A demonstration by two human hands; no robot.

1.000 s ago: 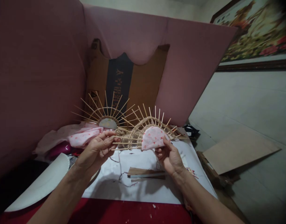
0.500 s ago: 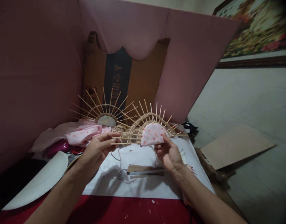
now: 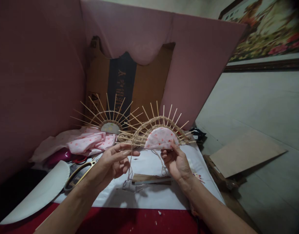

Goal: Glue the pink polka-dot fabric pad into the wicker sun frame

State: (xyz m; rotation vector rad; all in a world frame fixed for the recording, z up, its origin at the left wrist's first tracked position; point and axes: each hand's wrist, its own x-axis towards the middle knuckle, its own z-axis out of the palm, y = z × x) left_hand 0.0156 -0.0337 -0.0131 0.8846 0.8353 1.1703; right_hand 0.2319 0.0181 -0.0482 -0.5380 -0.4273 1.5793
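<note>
My right hand [image 3: 176, 161] pinches the lower edge of a half-round woven fan [image 3: 161, 138]. Its centre is covered with pink dotted cloth, twine is woven round that, and thin wooden sticks radiate outward. My left hand [image 3: 116, 161] is just below the fan's left end, fingers apart and index stretched out beside a hanging strand of twine [image 3: 131, 159]; whether it touches the strand is unclear. Behind stands a second stick-and-twine fan [image 3: 110, 127] with a pale half-round centre. More twine dangles under the held fan.
Pink dotted cloth [image 3: 91, 141], scissors [image 3: 78, 175] and a folded white paper plate [image 3: 39, 195] lie at left. Cardboard strips [image 3: 151, 179] rest on the white sheet [image 3: 110, 198]. A cut cardboard piece [image 3: 149, 84] leans on the pink panel behind. A flat board [image 3: 247, 152] is at right.
My left hand has let go of the fan's left sticks and moved slightly down, its fingers spreading. The fan has turned a little in my right hand, bringing its left sticks higher.
</note>
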